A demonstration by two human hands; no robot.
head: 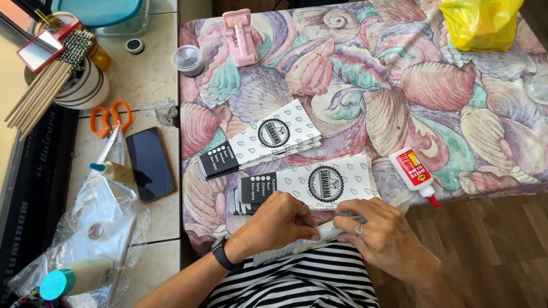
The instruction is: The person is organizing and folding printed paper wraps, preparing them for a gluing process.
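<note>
My left hand (278,221) and my right hand (383,235) meet at the near edge of the table, both pinching a flat white paper sleeve (326,231) pressed against my striped shirt. Just beyond my fingers lies a stack of white and black printed paper sleeves (311,183). A second stack of the same sleeves (260,140) rests farther back and to the left. A white glue bottle with a red tip (414,171) lies to the right of my right hand.
A shell-patterned cloth (399,85) covers the table. On it are a pink holder (240,35), a small lidded cup (188,59) and a yellow bag (479,23). On the tiled counter to the left are orange scissors (111,118), a dark phone (150,163), clear plastic bags (97,217) and a cup of sticks (63,74).
</note>
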